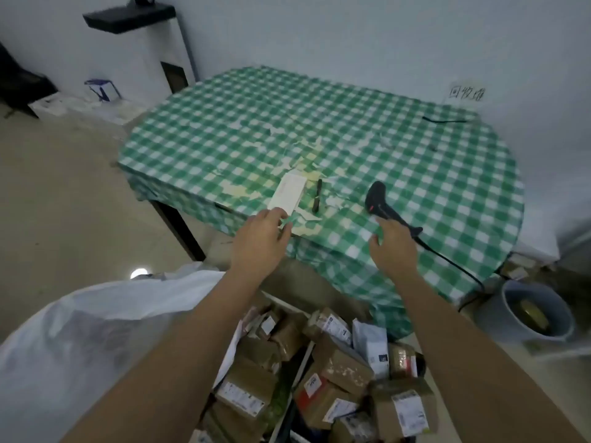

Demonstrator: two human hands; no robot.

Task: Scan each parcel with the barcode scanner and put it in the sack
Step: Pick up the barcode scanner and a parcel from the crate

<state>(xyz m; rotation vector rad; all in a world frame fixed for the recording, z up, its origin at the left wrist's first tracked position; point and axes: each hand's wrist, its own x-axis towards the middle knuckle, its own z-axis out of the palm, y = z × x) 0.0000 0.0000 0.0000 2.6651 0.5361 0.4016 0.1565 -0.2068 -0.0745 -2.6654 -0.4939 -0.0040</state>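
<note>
Green-and-white check cloth covers the tabletop (399, 161), and both of the person's hands reach over its near edge with nothing held. The left hand (260, 239) has its fingers spread and relaxed, their tips just touching or all but touching the near end of a flat white parcel (287, 195); I cannot tell whether contact is made. That parcel lies with its long axis running away from the person, slightly to the right, so its short near edge faces the left fingers head-on. The right hand (395, 243) is likewise open, fingers apart, just short of the handle of the black barcode scanner (382, 204), whose long axis runs from its head at upper left to the cable end at lower right (the cord trails off over the table's edge). Each hand is plainly the nearer one to its own target, so I judge the coming move to be a two-handed pickup: parcel on the left, scanner on the right. The white sack (96, 330) gapes at lower left beneath the left forearm, and a heap of brown boxed parcels (319, 372) waits on the floor between the arms.
</note>
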